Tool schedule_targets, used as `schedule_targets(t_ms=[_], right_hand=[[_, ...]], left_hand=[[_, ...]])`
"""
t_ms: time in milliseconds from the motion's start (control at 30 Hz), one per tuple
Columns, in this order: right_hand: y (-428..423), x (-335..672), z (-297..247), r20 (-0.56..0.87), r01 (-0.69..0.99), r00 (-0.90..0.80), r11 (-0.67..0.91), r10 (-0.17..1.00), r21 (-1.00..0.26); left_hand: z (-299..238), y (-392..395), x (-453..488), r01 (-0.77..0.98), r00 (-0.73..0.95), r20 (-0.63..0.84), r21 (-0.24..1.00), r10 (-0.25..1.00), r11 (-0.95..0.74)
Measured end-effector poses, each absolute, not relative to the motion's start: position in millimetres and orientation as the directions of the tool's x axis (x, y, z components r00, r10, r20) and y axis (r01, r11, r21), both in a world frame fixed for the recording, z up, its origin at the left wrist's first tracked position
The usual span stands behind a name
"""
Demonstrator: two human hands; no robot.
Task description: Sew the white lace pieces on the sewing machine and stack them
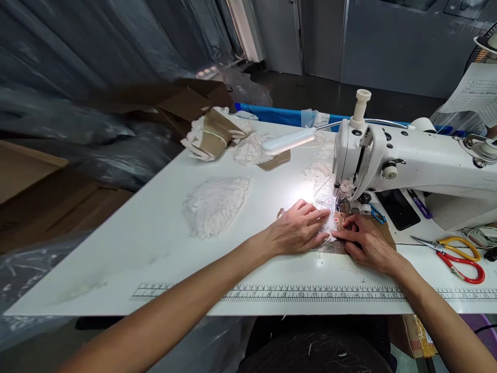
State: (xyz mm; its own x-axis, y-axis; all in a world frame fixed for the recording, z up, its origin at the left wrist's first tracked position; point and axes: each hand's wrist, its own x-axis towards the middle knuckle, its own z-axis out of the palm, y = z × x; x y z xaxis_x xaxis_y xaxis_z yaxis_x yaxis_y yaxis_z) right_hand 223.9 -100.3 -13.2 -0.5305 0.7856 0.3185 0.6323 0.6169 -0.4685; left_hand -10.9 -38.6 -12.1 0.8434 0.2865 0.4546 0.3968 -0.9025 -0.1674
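Observation:
My left hand (297,230) lies flat with fingers stretched out on a small piece of white lace (330,224) that rests on a brown card (337,245). My right hand (365,239) presses its fingertips on the same lace and card, just in front of the presser foot (341,204) of the white sewing machine (411,160). The machine's lamp (289,141) throws a bright spot on the lace.
A heap of white lace (215,204) lies to the left on the white table (155,243). Lace bundled with brown card (212,135) sits at the back. Red and yellow scissors (458,255) lie at the right. A printed ruler (310,294) runs along the front edge.

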Motion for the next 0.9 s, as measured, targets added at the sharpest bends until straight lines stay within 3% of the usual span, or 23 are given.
schedule_targets(t_ms=[900], right_hand=[[-102.2,222.9,-17.6,0.305,0.666,-0.528,0.609,0.793,-0.431]], left_hand=[[-5.8,-51.9,-4.7,0.5,0.81,0.419,-0.125,0.411,-0.857]])
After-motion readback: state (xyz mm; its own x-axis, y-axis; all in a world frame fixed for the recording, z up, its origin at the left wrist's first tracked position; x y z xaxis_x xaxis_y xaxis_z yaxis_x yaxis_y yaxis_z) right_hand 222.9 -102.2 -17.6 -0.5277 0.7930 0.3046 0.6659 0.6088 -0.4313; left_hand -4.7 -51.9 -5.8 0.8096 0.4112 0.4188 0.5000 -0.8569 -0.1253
